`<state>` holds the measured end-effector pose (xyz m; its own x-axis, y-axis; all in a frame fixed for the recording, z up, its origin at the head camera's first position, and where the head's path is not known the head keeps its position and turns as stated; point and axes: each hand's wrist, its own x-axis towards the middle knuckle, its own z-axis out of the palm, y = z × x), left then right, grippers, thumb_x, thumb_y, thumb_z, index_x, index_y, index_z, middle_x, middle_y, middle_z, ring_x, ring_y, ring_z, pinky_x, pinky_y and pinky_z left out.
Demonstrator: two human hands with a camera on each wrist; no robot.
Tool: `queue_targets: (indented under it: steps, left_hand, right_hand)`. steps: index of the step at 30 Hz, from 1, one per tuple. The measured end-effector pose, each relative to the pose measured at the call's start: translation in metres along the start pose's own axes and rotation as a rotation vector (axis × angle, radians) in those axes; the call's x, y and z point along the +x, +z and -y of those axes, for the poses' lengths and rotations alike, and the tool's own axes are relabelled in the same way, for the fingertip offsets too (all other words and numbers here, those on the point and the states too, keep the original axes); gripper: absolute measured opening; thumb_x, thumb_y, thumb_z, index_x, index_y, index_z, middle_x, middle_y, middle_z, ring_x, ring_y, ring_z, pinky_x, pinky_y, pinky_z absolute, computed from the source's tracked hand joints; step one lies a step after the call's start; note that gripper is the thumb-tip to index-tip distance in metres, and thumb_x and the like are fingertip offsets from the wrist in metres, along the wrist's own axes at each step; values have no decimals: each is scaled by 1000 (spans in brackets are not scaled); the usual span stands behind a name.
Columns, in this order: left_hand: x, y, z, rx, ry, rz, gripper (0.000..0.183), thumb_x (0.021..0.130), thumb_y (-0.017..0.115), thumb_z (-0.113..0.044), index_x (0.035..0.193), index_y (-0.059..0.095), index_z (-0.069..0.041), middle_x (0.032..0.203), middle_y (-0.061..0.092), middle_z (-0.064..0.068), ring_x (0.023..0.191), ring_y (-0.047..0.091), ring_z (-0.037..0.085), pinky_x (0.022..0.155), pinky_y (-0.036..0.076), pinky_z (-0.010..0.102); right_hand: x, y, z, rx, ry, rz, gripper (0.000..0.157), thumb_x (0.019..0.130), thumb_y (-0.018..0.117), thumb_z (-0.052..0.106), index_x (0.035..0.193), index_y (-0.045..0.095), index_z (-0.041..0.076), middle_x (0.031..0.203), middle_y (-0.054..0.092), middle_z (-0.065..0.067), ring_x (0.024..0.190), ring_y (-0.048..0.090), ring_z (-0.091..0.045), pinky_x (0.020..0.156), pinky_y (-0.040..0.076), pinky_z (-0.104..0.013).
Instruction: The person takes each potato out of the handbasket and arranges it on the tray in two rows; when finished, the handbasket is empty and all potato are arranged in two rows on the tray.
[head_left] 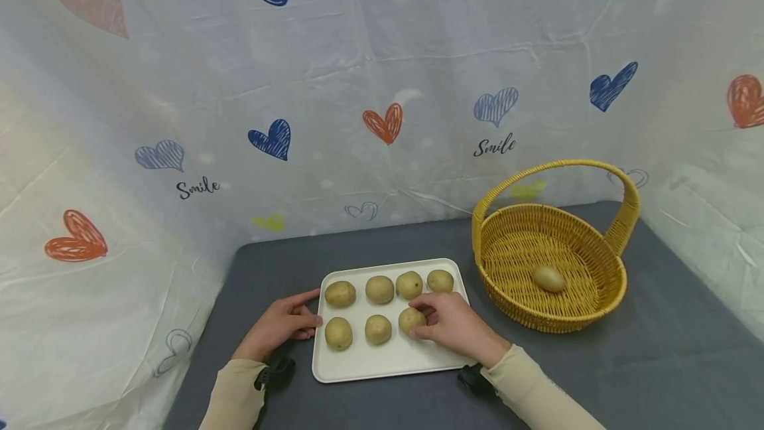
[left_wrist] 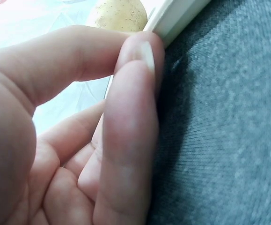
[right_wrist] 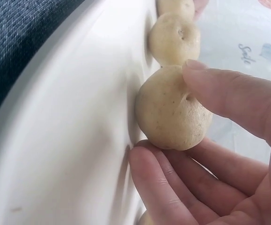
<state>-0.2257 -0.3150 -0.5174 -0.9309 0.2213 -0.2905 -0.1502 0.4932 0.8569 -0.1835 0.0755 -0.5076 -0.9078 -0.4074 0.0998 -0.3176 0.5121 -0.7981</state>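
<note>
Several potatoes sit in two rows on a white rectangular tray [head_left: 394, 365]. My right hand [head_left: 450, 325] is over the tray's right part and holds the rightmost potato [head_left: 411, 321] of the near row. In the right wrist view, the thumb lies on one side of this potato [right_wrist: 172, 110] and the fingers curl against the other, close to the tray surface. At the tray's left edge, my left hand [head_left: 279, 325] pinches the rim; its thumb and a fingertip meet at the rim in the left wrist view, with a potato [left_wrist: 119, 15] beyond.
A yellow wicker basket [head_left: 495, 304] with a tall handle stands right of the tray, one potato [head_left: 548, 279] inside. Dark grey cloth [head_left: 280, 257] covers the table. A white curtain [head_left: 328, 85] printed with hearts hangs behind and along both sides.
</note>
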Motion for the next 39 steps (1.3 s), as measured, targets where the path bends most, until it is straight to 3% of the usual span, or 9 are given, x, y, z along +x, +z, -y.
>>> queue_targets:
  steps: [9,24,39]
  left_hand:
    - [-1,0,-1,0,0,1,80,94,86,-25,164,49,-12,88,74,5,79,71,16,73,63,28]
    - [-1,3,-3,-2,-13,-11,80,93,87,-23,163,50,-11,87,74,7,76,72,15,72,63,28]
    - [-1,2,-4,2,-8,-9,80,95,86,-23,164,48,-11,88,74,7,77,71,16,73,63,28]
  right_hand:
    - [0,-1,0,-5,-4,-15,43,85,93,19,124,78,6,106,80,-3,93,75,-15,80,61,-26]
    - [1,-4,-1,-25,16,-15,32,86,92,21,114,80,9,97,79,3,89,73,-11,79,59,-24]
    - [2,-4,-4,-34,17,-7,37,87,91,18,120,79,6,100,80,1,89,73,-9,79,59,-24]
